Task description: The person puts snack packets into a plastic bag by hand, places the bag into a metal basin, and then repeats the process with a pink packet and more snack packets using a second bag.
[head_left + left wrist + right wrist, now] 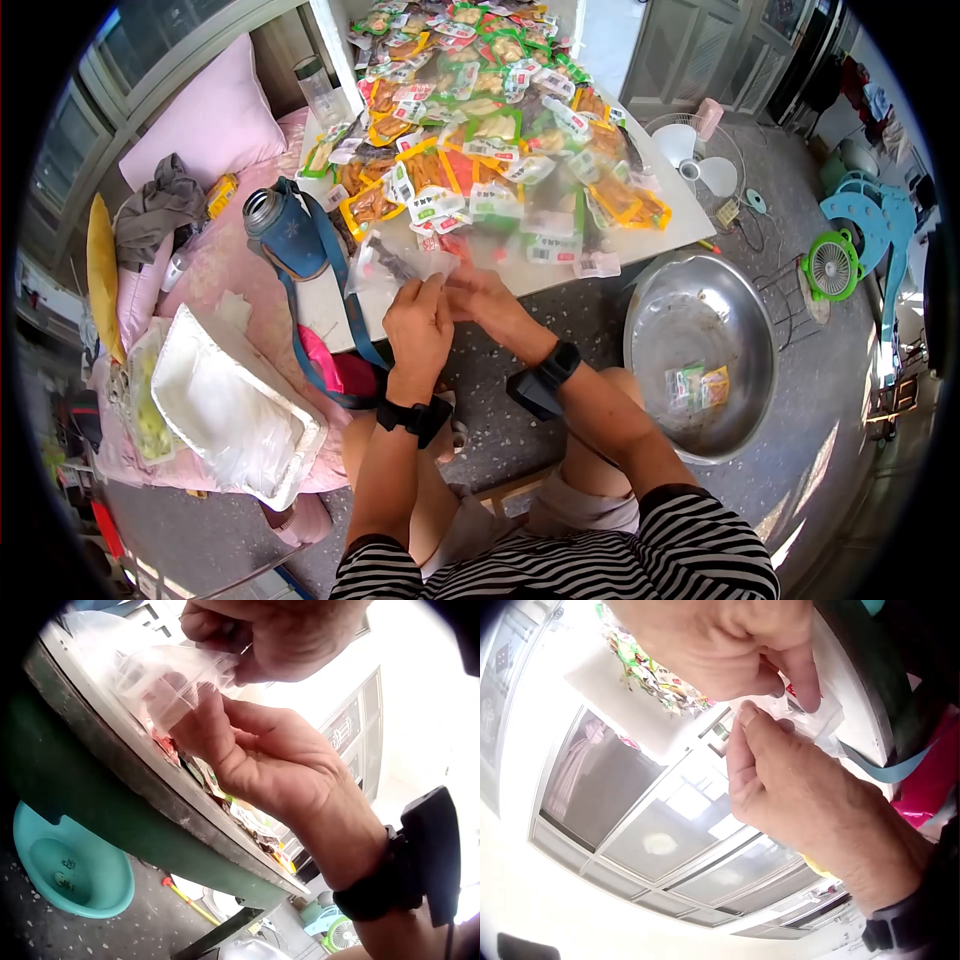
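Observation:
Both hands work together on a clear plastic bag [372, 272] over the front edge of the table. My left hand [418, 325] pinches the bag's edge between thumb and fingers. Close beside it, my right hand [497, 315] holds the same edge, fingertips almost meeting the left ones. In the left wrist view the thin film [139, 671] spreads out beyond the fingertips. Something dark shows through the bag in the head view. Just behind the hands lies a pile of sealed food packets [430, 180], with green, yellow and clear packaging.
A blue flask [290, 235] with a strap stands left of the hands. Beyond it, a white foam box [205, 370] sits on a pink bed cover. On the floor at right, a large metal basin [700, 330] holds a few packets. A green fan [832, 267] stands farther right.

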Tool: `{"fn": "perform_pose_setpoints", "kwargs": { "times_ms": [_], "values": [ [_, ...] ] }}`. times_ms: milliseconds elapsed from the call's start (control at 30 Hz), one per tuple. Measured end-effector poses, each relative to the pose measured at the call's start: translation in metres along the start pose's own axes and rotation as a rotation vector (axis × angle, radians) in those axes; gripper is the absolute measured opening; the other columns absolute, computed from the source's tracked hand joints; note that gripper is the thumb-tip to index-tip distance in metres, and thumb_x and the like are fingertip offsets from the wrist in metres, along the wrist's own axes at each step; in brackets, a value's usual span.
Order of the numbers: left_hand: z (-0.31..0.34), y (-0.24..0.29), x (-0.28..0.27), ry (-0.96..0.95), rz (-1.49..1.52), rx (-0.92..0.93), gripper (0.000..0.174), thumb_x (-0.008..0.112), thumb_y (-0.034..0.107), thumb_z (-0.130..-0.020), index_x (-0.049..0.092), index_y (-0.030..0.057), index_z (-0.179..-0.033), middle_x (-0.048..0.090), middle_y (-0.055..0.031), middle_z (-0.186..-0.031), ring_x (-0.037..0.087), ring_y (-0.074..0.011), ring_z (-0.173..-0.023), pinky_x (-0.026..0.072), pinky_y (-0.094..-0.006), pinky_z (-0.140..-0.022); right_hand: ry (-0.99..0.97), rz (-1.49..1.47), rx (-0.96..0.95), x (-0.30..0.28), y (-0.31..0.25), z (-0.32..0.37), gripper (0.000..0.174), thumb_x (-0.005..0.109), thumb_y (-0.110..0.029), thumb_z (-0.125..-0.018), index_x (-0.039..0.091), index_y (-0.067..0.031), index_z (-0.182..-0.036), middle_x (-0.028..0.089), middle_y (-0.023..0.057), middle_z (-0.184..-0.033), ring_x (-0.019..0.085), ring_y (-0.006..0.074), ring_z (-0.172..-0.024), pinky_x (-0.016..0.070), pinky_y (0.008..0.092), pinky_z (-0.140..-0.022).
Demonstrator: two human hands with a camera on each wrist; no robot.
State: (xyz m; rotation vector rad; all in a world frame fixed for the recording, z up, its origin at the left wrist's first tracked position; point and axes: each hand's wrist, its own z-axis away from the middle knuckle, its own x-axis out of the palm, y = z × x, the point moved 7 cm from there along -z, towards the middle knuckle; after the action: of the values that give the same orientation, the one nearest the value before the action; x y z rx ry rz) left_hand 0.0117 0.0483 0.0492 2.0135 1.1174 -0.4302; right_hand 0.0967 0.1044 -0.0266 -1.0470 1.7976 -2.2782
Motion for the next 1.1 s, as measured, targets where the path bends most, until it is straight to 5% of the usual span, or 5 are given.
{"fn": "perform_pose_setpoints", "kwargs": {
  "times_ms": [133, 333, 533, 733, 1100],
  "values": [
    [0.001, 0.004, 0.005, -0.052, -0.066, -0.027, 0.015, 0.06, 0.004, -0.079, 0.065, 0.0028, -0.093, 0.057, -0.0155, -0.074, 0.059, -0.0362, -0.067, 0.0473, -0.0429, -0.058, 0.122, 0.96, -0.216, -0.026, -0.018, -0.005, 0.01, 0.055, -0.005, -0.083, 0.06, 0.0002, -0.089, 0.067, 0.0138, -0.082, 0.062, 0.0325, -0.06, 0.0518, 0.0377, -0.06],
    [0.005, -0.003, 0.008, -0.056, -0.107, -0.082, 0.008, 0.059, 0.005, -0.078, 0.065, 0.0026, -0.084, 0.059, -0.0162, -0.072, 0.059, -0.0379, -0.064, 0.0472, -0.0441, -0.057, 0.668, 1.358, -0.677, -0.047, -0.078, 0.003, 0.016, 0.065, -0.008, -0.075, 0.062, -0.0047, -0.09, 0.061, 0.0115, -0.093, 0.058, 0.0337, -0.08, 0.0497, 0.0409, -0.066],
    [0.005, -0.009, 0.006, -0.02, -0.094, -0.094, 0.008, 0.059, 0.004, -0.078, 0.065, 0.0022, -0.083, 0.062, -0.017, -0.074, 0.06, -0.0378, -0.064, 0.0472, -0.0437, -0.057, 0.751, 1.634, -0.701, -0.05, -0.074, -0.021, 0.027, 0.068, -0.011, -0.071, 0.061, -0.0036, -0.096, 0.056, 0.0102, -0.103, 0.052, 0.0331, -0.097, 0.0495, 0.0421, -0.072],
    [0.002, -0.013, 0.01, -0.063, -0.077, -0.136, 0.009, 0.061, 0.005, -0.077, 0.065, 0.003, -0.085, 0.062, -0.0169, -0.074, 0.06, -0.0378, -0.065, 0.0469, -0.0439, -0.057, 0.562, 1.633, -0.549, -0.033, -0.078, -0.009, 0.034, 0.076, -0.015, -0.065, 0.06, -0.0021, -0.092, 0.052, 0.0118, -0.101, 0.051, 0.0313, -0.097, 0.0468, 0.0389, -0.074],
    [0.001, -0.018, 0.004, -0.028, -0.04, -0.178, 0.008, 0.06, 0.004, -0.077, 0.066, 0.0022, -0.082, 0.062, -0.0182, -0.074, 0.06, -0.0388, -0.066, 0.0475, -0.0442, -0.059, 0.465, 1.439, -0.896, -0.006, -0.086, 0.005, 0.012, 0.06, -0.002, -0.069, 0.058, -0.0026, -0.081, 0.055, 0.0136, -0.084, 0.055, 0.0308, -0.081, 0.0469, 0.0386, -0.067]
  ]
}}
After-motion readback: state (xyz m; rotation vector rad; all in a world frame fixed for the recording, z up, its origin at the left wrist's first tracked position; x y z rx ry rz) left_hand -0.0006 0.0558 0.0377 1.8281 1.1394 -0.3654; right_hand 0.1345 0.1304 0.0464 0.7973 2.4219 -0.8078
